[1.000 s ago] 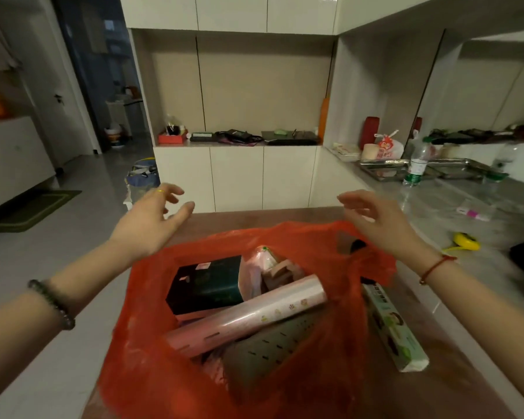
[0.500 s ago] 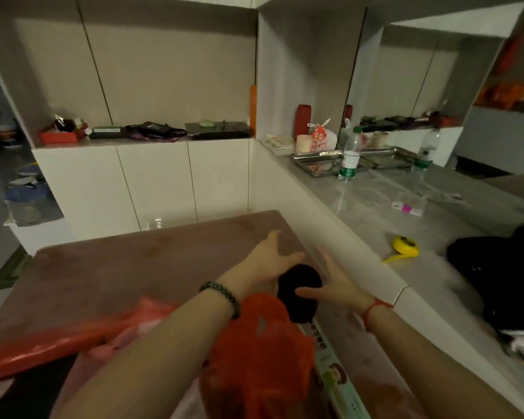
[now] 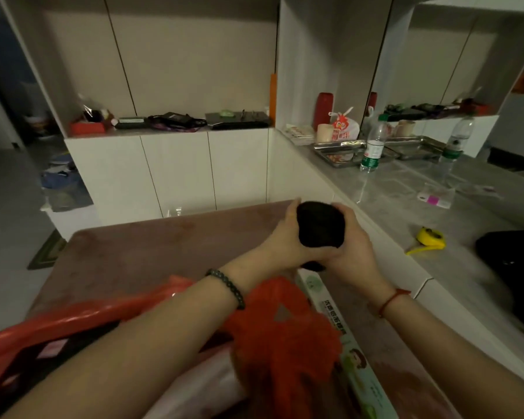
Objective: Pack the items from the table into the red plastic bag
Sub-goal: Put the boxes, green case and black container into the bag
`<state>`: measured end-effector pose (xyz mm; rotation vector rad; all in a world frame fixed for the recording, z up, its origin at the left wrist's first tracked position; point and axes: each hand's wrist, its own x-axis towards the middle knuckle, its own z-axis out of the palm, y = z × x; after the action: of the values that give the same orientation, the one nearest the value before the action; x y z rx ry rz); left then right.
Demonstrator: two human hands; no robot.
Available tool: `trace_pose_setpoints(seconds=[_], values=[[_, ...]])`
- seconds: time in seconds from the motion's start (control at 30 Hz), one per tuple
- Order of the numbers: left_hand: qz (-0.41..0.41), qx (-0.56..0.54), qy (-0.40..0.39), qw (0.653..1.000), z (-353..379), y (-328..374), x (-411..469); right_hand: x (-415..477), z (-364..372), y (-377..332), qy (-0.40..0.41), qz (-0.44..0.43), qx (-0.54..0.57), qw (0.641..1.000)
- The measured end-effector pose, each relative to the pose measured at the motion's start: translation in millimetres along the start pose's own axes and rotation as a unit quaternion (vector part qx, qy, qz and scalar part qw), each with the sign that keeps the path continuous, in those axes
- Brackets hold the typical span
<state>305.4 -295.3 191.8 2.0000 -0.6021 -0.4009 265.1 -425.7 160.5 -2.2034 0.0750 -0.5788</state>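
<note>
A round black object is lifted above the brown table, clasped between both hands. My left hand wraps its left side and my right hand cups its right side and underside. The red plastic bag lies open at the near edge, under my left forearm, with a pink roll and a dark box showing inside. A long white and green box lies on the table right beside the bag.
A grey counter runs along the right with a yellow tape measure, a black bag, a water bottle and metal trays. White cabinets stand behind the table with clutter on their shelf.
Both hands reached past the bag to the black object, closed on it and raised it off the table. The view swung to the right, away from the bag's opening.
</note>
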Motion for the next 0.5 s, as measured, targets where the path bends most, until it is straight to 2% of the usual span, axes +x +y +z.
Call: trace_pose_setpoints(seconds=[0.13,0.23,0.4,0.5], values=[[0.129,0.005,0.128,0.983,-46.7,50.9,-73.5,-23.7,-22.5,-102.4,0.022,-0.094,0.008,0.995],[0.184,0.012,0.176,0.967,-77.3,66.3,-135.3,-54.2,-23.8,-164.4,0.031,-0.149,0.035,0.988],[0.204,0.0,0.244,0.948,-110.4,59.8,-226.0,-102.7,-4.4,-226.6,-0.001,-0.23,0.099,0.968],[0.158,-0.023,0.244,0.956,-118.0,35.0,-254.8,-118.6,20.9,-234.2,-0.07,-0.241,0.136,0.958]])
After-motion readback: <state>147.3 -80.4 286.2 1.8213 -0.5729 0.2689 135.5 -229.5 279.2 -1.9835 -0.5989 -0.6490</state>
